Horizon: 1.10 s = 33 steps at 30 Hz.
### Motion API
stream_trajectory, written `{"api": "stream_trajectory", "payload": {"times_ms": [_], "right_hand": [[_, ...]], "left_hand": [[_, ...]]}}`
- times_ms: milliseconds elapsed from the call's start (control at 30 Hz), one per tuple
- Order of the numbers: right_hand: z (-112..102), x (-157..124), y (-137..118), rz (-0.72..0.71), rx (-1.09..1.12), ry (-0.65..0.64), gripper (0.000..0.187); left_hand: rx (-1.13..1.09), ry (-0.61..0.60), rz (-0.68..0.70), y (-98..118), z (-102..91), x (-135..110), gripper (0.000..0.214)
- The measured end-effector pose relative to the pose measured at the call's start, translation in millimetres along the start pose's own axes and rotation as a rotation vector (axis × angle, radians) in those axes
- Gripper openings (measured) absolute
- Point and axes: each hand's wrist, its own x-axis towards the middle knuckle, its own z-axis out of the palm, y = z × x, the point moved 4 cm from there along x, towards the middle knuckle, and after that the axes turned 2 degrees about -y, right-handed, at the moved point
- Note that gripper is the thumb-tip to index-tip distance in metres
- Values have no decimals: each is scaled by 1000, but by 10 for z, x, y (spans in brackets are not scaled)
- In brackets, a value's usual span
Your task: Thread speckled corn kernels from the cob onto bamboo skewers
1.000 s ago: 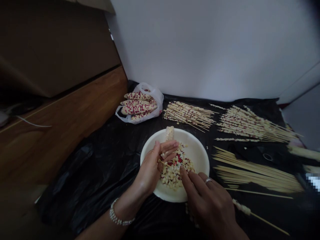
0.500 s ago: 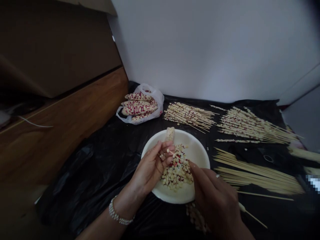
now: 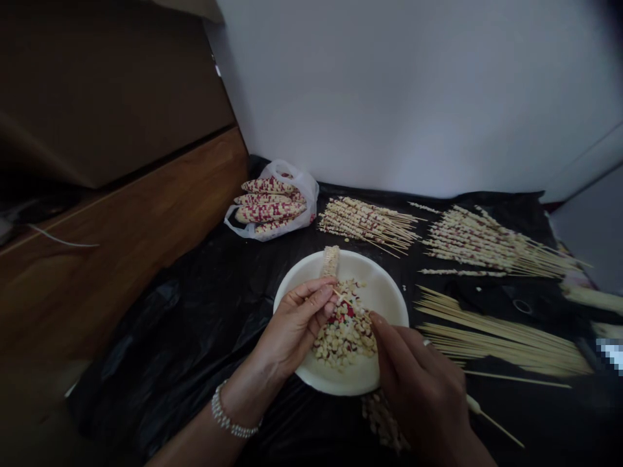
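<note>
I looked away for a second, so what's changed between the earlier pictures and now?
The left hand, open a second ago, has closed into a pinch at the tip of the skewer. The right hand, holding that skewer, has shifted slightly to the right. The bowl, the cob and the bagged corn stayed put.

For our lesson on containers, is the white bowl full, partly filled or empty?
Partly filled: loose corn kernels lie in the white bowl; its far-right wall shows bare.

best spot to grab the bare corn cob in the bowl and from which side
Grip the cob around its upper end, probably from above the bowl's far rim: that end reaches the rim uncovered, while the left hand blocks the near side.
</note>
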Motion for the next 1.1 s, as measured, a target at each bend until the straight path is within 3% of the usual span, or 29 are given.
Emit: {"api": "stream_trajectory", "payload": {"times_ms": [167, 633, 900, 1100], "right_hand": [[-16, 4, 5, 2, -19, 8, 32], [-21, -1, 16, 15, -28, 2, 31], [-35, -8, 2, -3, -18, 6, 33], [-25, -34, -9, -22, 31, 27, 35]], "left_hand": [[-70, 54, 39, 58, -23, 37, 12], [-59, -32, -46, -13, -23, 25, 16], [-48, -3, -57, -19, -49, 19, 19], [-125, -29, -145, -47, -20, 19, 15]]}}
